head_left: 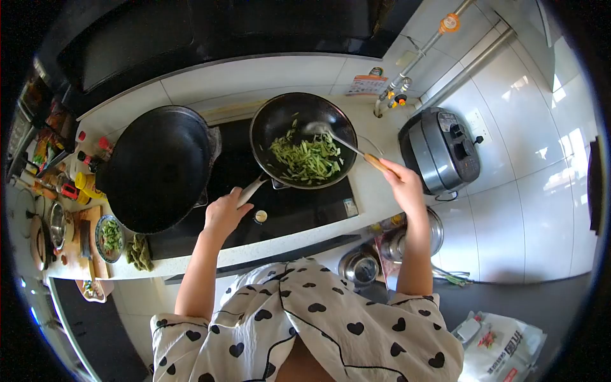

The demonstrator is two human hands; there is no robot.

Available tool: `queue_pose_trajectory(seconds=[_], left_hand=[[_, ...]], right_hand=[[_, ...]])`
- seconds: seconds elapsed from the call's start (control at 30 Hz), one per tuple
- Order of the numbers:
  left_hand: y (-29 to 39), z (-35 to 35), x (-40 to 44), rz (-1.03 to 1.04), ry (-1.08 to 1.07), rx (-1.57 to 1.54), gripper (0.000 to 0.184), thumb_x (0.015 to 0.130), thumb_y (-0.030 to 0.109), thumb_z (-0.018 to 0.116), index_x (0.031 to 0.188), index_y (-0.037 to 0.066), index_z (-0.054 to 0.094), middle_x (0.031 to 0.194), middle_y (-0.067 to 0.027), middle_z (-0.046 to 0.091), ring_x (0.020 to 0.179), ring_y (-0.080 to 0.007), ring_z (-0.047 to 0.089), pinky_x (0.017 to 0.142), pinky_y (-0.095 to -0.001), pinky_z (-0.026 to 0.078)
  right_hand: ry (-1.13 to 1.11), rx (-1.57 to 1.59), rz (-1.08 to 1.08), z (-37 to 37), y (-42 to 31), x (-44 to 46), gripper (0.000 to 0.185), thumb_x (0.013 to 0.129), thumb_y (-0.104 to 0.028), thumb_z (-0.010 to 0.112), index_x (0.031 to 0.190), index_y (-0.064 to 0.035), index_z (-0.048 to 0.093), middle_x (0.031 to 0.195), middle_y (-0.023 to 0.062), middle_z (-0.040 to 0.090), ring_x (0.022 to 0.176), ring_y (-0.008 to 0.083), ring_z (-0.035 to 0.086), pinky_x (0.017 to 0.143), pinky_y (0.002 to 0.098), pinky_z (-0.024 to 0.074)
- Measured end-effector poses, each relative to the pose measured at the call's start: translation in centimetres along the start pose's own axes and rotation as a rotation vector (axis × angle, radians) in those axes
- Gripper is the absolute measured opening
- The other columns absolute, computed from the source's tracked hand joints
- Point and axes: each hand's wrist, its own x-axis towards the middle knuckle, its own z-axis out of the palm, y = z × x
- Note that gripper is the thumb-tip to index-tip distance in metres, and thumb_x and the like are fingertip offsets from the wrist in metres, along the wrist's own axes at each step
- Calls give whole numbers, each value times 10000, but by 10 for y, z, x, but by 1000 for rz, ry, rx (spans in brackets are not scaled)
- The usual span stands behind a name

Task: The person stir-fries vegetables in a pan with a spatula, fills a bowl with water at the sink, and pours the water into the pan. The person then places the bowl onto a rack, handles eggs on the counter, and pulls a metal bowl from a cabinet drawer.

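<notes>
A dark wok (267,121) sits on the right side of the black glass cooktop (299,213). Chopped green vegetables (309,159) lie in it, mostly towards the near side. My left hand (224,210) is closed around the wok's pale handle (253,190). In my right hand (403,184) is the wooden handle of a metal spatula (344,142); its head rests inside the wok, by the far edge of the vegetables. A large black pan (159,169) stands to the left of the wok, with nothing visible in it.
Left on the counter are a bowl of chopped greens (111,238), a green cloth-like bundle (138,252), a cutting board (98,264) with a knife (86,239), and several bottles. A grey electric cooker (439,151) stands at the right. Metal pots (359,267) are below the counter.
</notes>
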Motion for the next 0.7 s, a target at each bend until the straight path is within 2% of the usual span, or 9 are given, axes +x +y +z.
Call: queue_pose_trajectory(seconds=[0.1, 0.2, 0.33, 0.43, 0.53, 0.63, 0.7], left_hand=[[1, 1, 0, 3, 8, -4, 484, 817, 424, 578, 1158, 96, 478, 832, -175, 638, 758, -354, 624, 635, -437, 490], [0, 0, -2, 8, 38, 17, 439, 811, 403, 584, 1112, 98, 491, 812, -156, 640, 755, -339, 625, 623, -423, 490], [1, 1, -1, -1, 32, 13, 417, 810, 389, 585, 1093, 96, 497, 806, -148, 642, 756, -329, 626, 626, -411, 492], [2, 1, -2, 9, 44, 5, 422, 811, 393, 585, 1094, 94, 497, 801, -145, 642, 753, -323, 629, 627, -405, 494], [2, -2, -1, -22, -24, 17, 489, 834, 417, 564, 1182, 87, 470, 858, -170, 642, 763, -336, 632, 641, -421, 499], [5, -6, -2, -38, -45, 15, 488, 835, 414, 565, 1184, 87, 469, 864, -172, 641, 768, -333, 632, 652, -419, 499], [4, -3, -2, -13, 9, 14, 444, 818, 404, 578, 1122, 92, 489, 817, -154, 642, 753, -324, 631, 633, -404, 497]], right_hand=[[-16, 106, 80, 51, 30, 19, 289, 861, -103, 555, 1138, -25, 584, 1029, 80, 653, 827, 111, 586, 747, 231, 438], [-50, 104, 20, 75, 25, 18, 312, 847, -96, 569, 1157, -66, 581, 1003, 90, 654, 788, 126, 590, 716, 238, 443], [-223, -122, 4, 41, -2, 6, 311, 820, -79, 595, 1124, -144, 616, 900, 99, 648, 723, 157, 590, 670, 255, 451], [-237, -235, 31, -6, -33, -3, 283, 818, -63, 595, 1094, -114, 631, 880, 106, 649, 705, 144, 583, 661, 259, 452], [-162, -178, -50, -40, -36, -14, 232, 809, -130, 606, 1033, -157, 660, 803, 106, 639, 659, 227, 601, 600, 277, 453], [-166, -14, -28, -47, -27, -20, 231, 815, -125, 599, 1038, -143, 656, 861, 108, 654, 693, 222, 616, 622, 272, 459], [-184, -134, 45, -35, -31, -15, 224, 827, -146, 585, 1039, -130, 653, 931, 108, 655, 744, 237, 630, 659, 290, 472]])
